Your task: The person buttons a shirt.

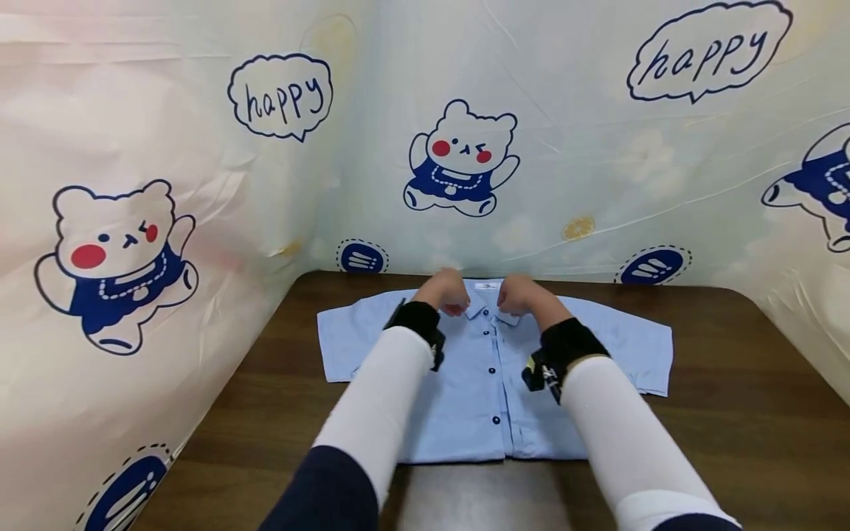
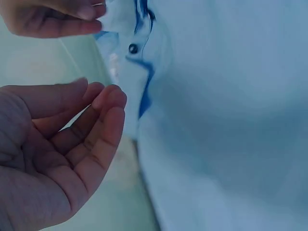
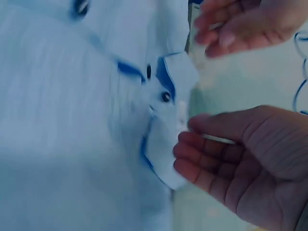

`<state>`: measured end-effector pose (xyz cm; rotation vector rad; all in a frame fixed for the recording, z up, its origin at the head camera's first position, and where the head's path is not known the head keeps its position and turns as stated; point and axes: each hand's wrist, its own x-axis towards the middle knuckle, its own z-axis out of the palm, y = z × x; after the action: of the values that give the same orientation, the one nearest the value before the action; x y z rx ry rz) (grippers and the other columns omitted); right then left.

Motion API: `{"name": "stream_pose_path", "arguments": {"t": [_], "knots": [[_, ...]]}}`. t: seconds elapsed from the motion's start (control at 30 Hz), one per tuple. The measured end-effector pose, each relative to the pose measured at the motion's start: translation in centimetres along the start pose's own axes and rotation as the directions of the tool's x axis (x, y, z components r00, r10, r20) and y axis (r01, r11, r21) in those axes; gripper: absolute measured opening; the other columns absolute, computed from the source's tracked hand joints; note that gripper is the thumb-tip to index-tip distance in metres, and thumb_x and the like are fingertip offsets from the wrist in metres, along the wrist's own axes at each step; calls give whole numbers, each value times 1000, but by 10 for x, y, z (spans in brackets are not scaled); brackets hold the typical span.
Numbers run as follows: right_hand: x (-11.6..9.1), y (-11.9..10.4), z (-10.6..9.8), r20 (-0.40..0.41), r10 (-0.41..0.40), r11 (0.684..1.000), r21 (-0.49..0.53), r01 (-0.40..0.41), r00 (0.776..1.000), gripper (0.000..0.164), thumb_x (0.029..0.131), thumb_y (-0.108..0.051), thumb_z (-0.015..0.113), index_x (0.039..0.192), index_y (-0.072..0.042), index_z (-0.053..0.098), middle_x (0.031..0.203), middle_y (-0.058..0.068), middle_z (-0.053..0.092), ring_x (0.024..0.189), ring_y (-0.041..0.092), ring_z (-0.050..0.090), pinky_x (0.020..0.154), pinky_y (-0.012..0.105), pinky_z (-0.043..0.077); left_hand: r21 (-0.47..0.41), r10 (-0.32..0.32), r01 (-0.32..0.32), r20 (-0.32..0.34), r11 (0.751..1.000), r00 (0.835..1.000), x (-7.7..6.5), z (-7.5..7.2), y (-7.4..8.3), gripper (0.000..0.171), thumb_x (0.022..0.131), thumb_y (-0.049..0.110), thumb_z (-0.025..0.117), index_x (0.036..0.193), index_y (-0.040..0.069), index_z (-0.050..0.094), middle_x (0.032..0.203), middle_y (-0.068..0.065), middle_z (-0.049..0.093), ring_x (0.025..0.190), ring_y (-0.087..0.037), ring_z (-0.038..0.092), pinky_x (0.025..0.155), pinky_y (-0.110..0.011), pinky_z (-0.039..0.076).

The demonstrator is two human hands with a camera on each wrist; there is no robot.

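A light blue short-sleeved button shirt [image 1: 458,398] lies spread front up, its collar at the far end. My left hand [image 1: 448,292] is over the left side of the collar. In the left wrist view the left hand [image 2: 67,149] has loosely bent fingers, thumb near the fingertips, nothing visible between them. My right hand [image 1: 522,295] is at the collar's right side. The right wrist view shows the right hand [image 3: 240,163] with loosely bent fingers, fingertips overlapping the collar [image 3: 163,159] edge; whether they touch cannot be told. Dark buttons [image 3: 166,96] run down the front.
The shirt lies on a brown wooden table [image 1: 259,420], its collar near the far edge. A pale curtain [image 1: 372,88] printed with bears and speech bubbles hangs behind and at the sides. Black straps [image 1: 576,344] with cameras wrap both wrists.
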<state>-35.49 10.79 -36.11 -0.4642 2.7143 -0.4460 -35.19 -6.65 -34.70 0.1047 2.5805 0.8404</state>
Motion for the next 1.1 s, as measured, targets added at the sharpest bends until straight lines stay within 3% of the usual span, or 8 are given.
{"name": "stream_pose_path", "arguments": {"t": [0.1, 0.2, 0.33, 0.43, 0.63, 0.83, 0.97, 1.1], "knots": [[11, -5, 10, 35, 119, 990, 70, -121, 992, 12, 87, -7, 67, 79, 2, 66, 71, 7, 59, 66, 20, 57, 59, 30, 50, -86, -39, 36, -36, 996, 999, 14, 13, 2, 13, 93, 3, 61, 97, -5, 71, 75, -9, 66, 67, -18, 64, 68, -30, 56], [16, -5, 22, 30, 181, 983, 36, -182, 983, 22, 82, -17, 77, 73, -4, 61, 72, 6, 56, 66, 19, 53, 59, 29, 46, -29, -26, 23, -87, 999, 996, 26, 28, 3, 14, 90, 5, 62, 84, -2, 72, 68, -7, 65, 59, -16, 60, 59, -26, 51], [22, -8, 35, -23, 128, 990, -48, -129, 992, 28, 76, -22, 82, 85, -2, 64, 82, 7, 60, 74, 22, 53, 70, 34, 47, 78, 12, -2, -125, 997, 992, 35, 43, 1, 21, 87, 4, 60, 66, 3, 65, 69, -7, 59, 60, -18, 51, 57, -26, 43], [25, -9, 39, -65, 97, 991, -82, -102, 993, 27, 76, -16, 81, 91, -1, 64, 88, 8, 62, 78, 24, 52, 75, 37, 47, 141, 36, -15, -149, 990, 988, 41, 52, -2, 28, 88, 4, 59, 60, 7, 57, 79, -9, 61, 68, -20, 50, 61, -28, 43], [29, -5, 39, -124, 36, 982, -179, -58, 992, 13, 78, -7, 74, 81, -3, 63, 84, 9, 62, 76, 24, 52, 78, 39, 48, 199, 83, -29, -268, 980, 960, 51, 65, -6, 16, 86, 6, 63, 70, 3, 63, 99, -13, 67, 80, -22, 55, 72, -31, 48], [30, 0, 40, -155, 13, 984, -173, -40, 988, 8, 79, -5, 70, 76, -3, 62, 86, 12, 65, 77, 26, 56, 76, 39, 50, 224, 79, 9, -381, 975, 921, 53, 76, -3, 13, 90, 10, 63, 84, 2, 70, 98, -14, 69, 85, -25, 63, 75, -34, 52], [30, 8, 40, -179, 15, 991, -126, -38, 984, 10, 84, -4, 62, 73, -3, 62, 85, 12, 64, 76, 27, 57, 74, 37, 49, 228, 72, 21, -392, 973, 917, 49, 78, 3, 15, 94, 12, 61, 94, 2, 73, 102, -14, 69, 92, -28, 66, 76, -37, 54], [24, 11, 35, -223, -5, 999, -52, -7, 975, 26, 85, -6, 60, 60, -7, 54, 61, 3, 50, 58, 20, 47, 59, 32, 42, 252, 75, 27, -388, 967, 918, 47, 75, 4, 14, 92, 13, 64, 92, 2, 71, 100, -13, 69, 90, -25, 65, 76, -35, 54]]}}
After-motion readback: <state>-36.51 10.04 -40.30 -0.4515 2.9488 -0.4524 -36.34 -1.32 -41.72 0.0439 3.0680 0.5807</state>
